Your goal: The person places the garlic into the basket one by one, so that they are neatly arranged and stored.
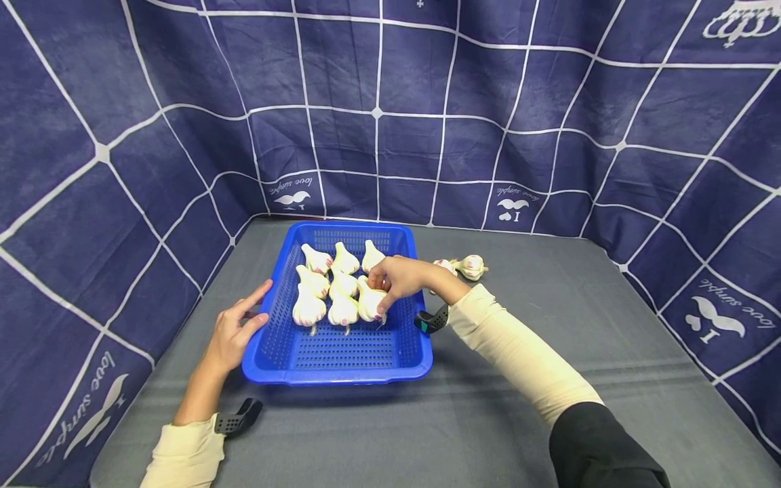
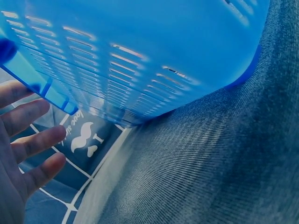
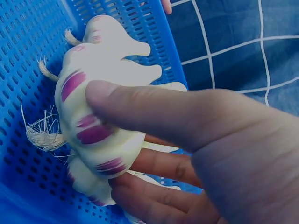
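Observation:
A blue plastic basket (image 1: 342, 376) with slotted walls holds several white garlic bulbs with purple streaks, set in rough rows. My right hand (image 1: 399, 278) reaches over the basket's right rim and grips a garlic bulb (image 3: 93, 130) at the right end of the nearest row. In the right wrist view the thumb lies across that bulb, with the fingers curled beneath it. My left hand (image 1: 234, 332) is at the basket's left rim, its fingertips touching the edge. In the left wrist view its fingers (image 2: 39, 142) are spread and fairly straight beside the basket wall.
Beyond my right wrist, a garlic bulb (image 1: 472, 267) lies on the grey table cloth (image 1: 518, 407), with more garlic beside it partly hidden by the arm. A dark blue curtain (image 1: 415, 142) with white grid lines encloses the back and sides.

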A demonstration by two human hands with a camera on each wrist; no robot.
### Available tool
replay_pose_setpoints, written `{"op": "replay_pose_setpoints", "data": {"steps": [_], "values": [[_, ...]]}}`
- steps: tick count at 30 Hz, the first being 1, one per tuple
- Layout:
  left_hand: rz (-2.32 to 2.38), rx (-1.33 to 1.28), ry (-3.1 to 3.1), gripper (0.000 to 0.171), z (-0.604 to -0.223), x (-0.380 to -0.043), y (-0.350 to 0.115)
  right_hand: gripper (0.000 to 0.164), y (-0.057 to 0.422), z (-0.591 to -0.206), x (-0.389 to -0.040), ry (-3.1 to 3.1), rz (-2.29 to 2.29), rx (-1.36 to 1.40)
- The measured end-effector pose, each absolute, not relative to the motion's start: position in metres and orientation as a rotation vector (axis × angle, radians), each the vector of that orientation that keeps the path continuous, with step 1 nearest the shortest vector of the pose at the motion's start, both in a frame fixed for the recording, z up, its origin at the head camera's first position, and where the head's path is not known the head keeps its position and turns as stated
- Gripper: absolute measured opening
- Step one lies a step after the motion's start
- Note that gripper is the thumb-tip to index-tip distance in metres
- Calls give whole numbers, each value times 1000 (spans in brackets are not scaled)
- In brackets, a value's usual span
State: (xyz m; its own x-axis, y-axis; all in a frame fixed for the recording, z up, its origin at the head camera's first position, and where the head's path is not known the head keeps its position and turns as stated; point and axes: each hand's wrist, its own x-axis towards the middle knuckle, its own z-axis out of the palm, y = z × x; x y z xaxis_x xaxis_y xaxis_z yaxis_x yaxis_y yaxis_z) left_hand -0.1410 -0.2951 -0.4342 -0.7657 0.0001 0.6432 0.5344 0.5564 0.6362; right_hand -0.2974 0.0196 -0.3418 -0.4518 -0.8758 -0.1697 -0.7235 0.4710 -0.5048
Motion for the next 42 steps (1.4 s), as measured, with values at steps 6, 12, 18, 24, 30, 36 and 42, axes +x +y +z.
{"op": "replay_pose_setpoints", "data": {"steps": [6,12,18,24,30,36,42], "values": [[-1177,-423,-2198,49,-434,-140,-295,40,17,-343,-295,2332,-408,-1348],[-1173,-419,-2197,49,-435,-141,-296,41,13,-344,-290,2362,-300,-1325],[-1178,-407,-2206,49,-436,-141,-296,37,9,-348,-287,2398,-201,-1326],[-1187,-405,-2205,49,-437,-142,-297,34,7,-349,-285,2445,-121,-1333],[-1197,-410,-2202,49,-436,-143,-296,44,11,-344,-286,2474,-119,-1288],[-1206,-411,-2191,50,-435,-142,-294,52,20,-332,-289,2495,-208,-1250],[-1217,-394,-2191,49,-436,-141,-295,43,32,-324,-295,2479,-414,-1296]]}}
